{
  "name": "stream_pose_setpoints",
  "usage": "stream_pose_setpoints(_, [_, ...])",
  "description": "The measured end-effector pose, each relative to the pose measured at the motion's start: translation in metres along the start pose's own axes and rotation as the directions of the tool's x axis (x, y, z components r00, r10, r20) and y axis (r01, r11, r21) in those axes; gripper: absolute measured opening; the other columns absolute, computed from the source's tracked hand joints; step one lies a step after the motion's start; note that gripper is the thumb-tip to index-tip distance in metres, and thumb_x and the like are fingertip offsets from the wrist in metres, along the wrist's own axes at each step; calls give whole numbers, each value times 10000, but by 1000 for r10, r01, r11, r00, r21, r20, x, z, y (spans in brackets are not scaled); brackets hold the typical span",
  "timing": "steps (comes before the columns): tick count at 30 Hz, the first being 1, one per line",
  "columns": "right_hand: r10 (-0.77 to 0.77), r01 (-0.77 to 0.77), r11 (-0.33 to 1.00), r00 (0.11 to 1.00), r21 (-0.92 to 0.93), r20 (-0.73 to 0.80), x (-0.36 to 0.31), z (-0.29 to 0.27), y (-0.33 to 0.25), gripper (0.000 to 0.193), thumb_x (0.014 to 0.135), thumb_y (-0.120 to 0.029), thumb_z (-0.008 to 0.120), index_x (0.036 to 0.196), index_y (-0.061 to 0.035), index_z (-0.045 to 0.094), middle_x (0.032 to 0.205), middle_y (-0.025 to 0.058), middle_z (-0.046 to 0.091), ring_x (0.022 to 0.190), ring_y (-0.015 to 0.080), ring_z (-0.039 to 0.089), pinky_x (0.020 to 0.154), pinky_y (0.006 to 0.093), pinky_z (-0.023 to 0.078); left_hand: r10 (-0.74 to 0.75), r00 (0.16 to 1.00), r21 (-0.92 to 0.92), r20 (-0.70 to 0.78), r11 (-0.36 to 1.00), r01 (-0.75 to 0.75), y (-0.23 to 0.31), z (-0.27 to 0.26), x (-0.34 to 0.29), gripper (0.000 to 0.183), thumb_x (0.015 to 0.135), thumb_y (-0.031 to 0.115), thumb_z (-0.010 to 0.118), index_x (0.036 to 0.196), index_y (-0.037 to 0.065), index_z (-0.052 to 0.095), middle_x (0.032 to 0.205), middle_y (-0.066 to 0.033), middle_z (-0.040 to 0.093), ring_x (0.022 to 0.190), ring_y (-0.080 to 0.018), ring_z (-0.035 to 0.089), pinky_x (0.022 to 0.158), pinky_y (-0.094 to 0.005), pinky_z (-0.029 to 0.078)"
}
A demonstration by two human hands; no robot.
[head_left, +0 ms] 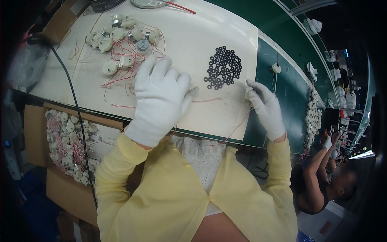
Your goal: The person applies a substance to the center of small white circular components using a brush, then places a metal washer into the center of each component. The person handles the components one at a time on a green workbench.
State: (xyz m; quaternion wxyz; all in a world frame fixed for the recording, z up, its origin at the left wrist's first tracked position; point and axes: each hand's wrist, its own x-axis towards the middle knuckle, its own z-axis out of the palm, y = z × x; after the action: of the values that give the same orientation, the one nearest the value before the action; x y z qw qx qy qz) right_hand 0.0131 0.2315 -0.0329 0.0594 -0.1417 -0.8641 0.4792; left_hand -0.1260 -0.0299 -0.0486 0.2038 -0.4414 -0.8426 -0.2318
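My left hand (161, 97), in a white glove, is over the table beside a heap of small motors (117, 34) with white plastic housings and red wires (125, 66). Its fingers are spread and slightly bent, the thumb apart, and I see nothing held in it; the palm side is hidden. To the right, my gloved right hand (265, 109) pinches a small white part (247, 94), mostly covered by the fingertips. A thin red wire (238, 126) runs down from that hand. Between the hands lies a loose red wire (207, 100). Beyond them sits a cluster of small black rings (223, 66).
A cardboard box (72, 193) full of motors stands at the lower left, with a black cable (74, 94) crossing above it. A green conveyor belt (288, 92) carries a white part (276, 68) and more motors (313, 117). Another person (318, 181) works at the far right.
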Motion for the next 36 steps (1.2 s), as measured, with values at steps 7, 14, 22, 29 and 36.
stream_pose_setpoints(7, [126, -127, 992, 985, 0, 119, 17, -7, -11, 316, 1018, -113, 496, 1293, 19, 579, 945, 4, 630, 825, 66, 556, 748, 211, 468, -94, 992, -95, -79, 992, 86, 4, 1, -30, 256, 682, 266, 775, 741, 80, 609, 830, -68, 597, 1100, -327, 571, 969, -487, 424])
stream_pose_setpoints(14, [-7, 7, 1000, 996, -4, 94, 24, -1, -5, 241, 953, -64, 592, 1183, 7, 604, 981, 67, 701, 822, 114, 643, 709, 243, 507, -88, 994, -144, 67, 985, 97, -1, 2, -31, 294, 664, 265, 813, 838, 146, 607, 938, -23, 606, 1167, -309, 542, 996, -490, 396])
stream_pose_setpoints(22, [-395, 488, 752, 872, -444, 289, 48, -1, -20, 352, 714, 13, 733, 1041, -51, 620, 781, 62, 648, 668, 256, 658, 584, 331, 506, -106, 993, -121, 57, 986, 112, 1, 5, -35, 337, 660, 257, 813, 891, 164, 586, 993, -12, 578, 1227, -293, 505, 1019, -494, 381])
stream_pose_setpoints(29, [-383, 536, 564, 844, -629, 376, 50, 2, -40, 328, 697, -47, 758, 996, -106, 637, 760, 2, 631, 679, 215, 624, 618, 344, 451, -105, 992, -124, 64, 986, 112, 0, 3, -32, 334, 652, 250, 813, 888, 169, 591, 992, -8, 584, 1225, -290, 507, 1020, -496, 378])
stream_pose_setpoints(36, [-215, 533, 393, 845, -749, 489, 35, -14, -58, 196, 756, -160, 731, 934, -140, 651, 719, -5, 579, 678, 220, 576, 657, 349, 407, -94, 993, -121, 75, 987, 103, -1, 3, -33, 314, 659, 256, 805, 885, 166, 606, 990, -7, 590, 1224, -292, 509, 1028, -495, 372])
